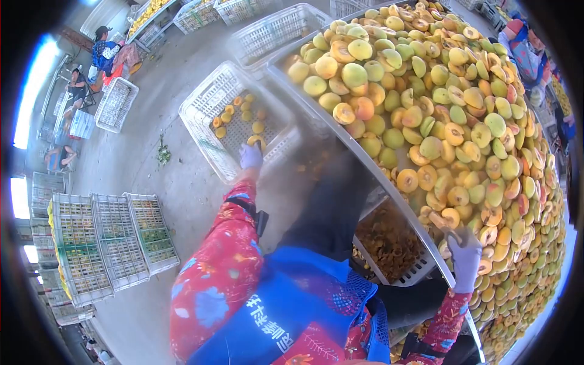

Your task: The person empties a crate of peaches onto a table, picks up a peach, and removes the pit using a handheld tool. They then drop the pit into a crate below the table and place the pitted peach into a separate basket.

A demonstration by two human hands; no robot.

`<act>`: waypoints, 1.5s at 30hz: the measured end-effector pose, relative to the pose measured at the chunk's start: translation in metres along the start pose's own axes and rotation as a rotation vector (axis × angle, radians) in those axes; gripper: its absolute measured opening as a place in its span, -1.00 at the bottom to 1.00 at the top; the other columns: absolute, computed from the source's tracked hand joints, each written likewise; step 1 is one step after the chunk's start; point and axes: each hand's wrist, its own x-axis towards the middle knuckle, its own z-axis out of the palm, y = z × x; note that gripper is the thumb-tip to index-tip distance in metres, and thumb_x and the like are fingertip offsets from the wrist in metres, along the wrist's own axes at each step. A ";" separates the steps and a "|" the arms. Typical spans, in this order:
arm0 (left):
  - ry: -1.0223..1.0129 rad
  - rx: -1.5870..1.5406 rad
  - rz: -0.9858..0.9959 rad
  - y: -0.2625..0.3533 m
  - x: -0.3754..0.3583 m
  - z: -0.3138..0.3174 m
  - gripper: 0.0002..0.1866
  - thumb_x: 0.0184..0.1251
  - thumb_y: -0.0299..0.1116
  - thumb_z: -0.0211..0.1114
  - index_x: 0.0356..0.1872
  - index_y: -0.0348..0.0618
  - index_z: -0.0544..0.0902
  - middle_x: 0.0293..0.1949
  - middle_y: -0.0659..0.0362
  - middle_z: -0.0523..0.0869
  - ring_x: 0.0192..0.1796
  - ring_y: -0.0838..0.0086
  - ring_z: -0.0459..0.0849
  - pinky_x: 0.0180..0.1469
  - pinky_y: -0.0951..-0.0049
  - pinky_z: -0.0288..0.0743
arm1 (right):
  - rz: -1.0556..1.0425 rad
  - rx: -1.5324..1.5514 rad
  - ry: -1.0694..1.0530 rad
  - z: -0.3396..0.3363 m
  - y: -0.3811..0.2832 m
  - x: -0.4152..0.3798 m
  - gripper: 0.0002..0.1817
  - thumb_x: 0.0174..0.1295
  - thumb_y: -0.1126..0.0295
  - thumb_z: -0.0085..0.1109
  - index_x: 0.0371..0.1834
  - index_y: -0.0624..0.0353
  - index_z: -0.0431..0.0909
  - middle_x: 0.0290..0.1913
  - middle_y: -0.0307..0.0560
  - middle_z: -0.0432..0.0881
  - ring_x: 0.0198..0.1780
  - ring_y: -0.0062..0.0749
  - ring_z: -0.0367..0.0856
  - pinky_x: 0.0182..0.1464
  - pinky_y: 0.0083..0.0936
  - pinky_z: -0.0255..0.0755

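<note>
My left hand (250,156), in a lavender glove, reaches into a white plastic crate (204,143). Its fingers are closed on an apricot half (256,140). Several more apricot pieces (246,115) lie on the crate's floor. My right hand (465,258), also gloved, is at the metal rim (389,188) of a table heaped with apricots (453,131). Its fingers are curled beside an apricot half (450,217); dark blur at the fingertips hides what they hold, if anything. Many apricots in the heap are cut open, and others look whole.
Below the table edge stands a crate of brown pits or scraps (389,240). Stacked crates (103,243) are at the left, another white crate (280,36) behind. Green leaves (163,151) lie on the floor. A seated person (106,52) is far left; others are at right.
</note>
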 end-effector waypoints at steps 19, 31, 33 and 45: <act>-0.166 -0.778 0.334 -0.025 -0.088 -0.002 -0.45 0.48 -0.21 0.22 0.29 -0.39 0.32 0.15 -0.08 0.52 0.14 0.23 0.59 0.10 0.29 0.57 | 0.413 1.359 0.190 0.042 -0.001 -0.059 -0.67 0.45 0.26 0.07 0.12 0.26 0.50 -0.36 -0.17 0.54 -0.41 -0.49 0.49 -0.35 -0.56 0.40; -0.855 -0.985 0.711 0.190 -0.311 -0.062 -0.57 0.36 -0.46 0.26 0.21 -0.27 0.42 0.07 0.05 0.55 0.08 0.38 0.54 0.12 0.35 0.53 | 0.245 0.102 0.337 0.082 0.004 -0.131 -0.63 0.20 0.36 0.31 0.05 0.19 0.51 -0.27 0.21 0.66 -0.22 0.12 0.65 -0.22 -0.18 0.53; -0.959 -0.946 0.793 0.197 -0.324 -0.056 -0.59 0.36 -0.47 0.25 0.20 -0.27 0.44 0.04 0.07 0.57 0.09 0.40 0.54 0.13 0.36 0.52 | 0.243 0.081 0.428 0.080 0.002 -0.142 -0.63 0.18 0.35 0.32 0.04 0.17 0.51 -0.23 0.17 0.67 -0.22 0.14 0.65 -0.23 -0.16 0.53; -1.543 -0.816 0.318 0.165 -0.338 -0.021 -0.65 0.36 -0.43 0.31 0.13 -0.27 0.53 -0.09 0.17 0.67 -0.10 0.55 0.66 -0.05 0.54 0.59 | 0.234 -0.246 0.410 0.098 0.013 -0.159 -0.55 0.10 0.36 0.32 0.10 0.04 0.51 -0.16 -0.03 0.68 -0.25 -0.04 0.69 -0.24 -0.28 0.57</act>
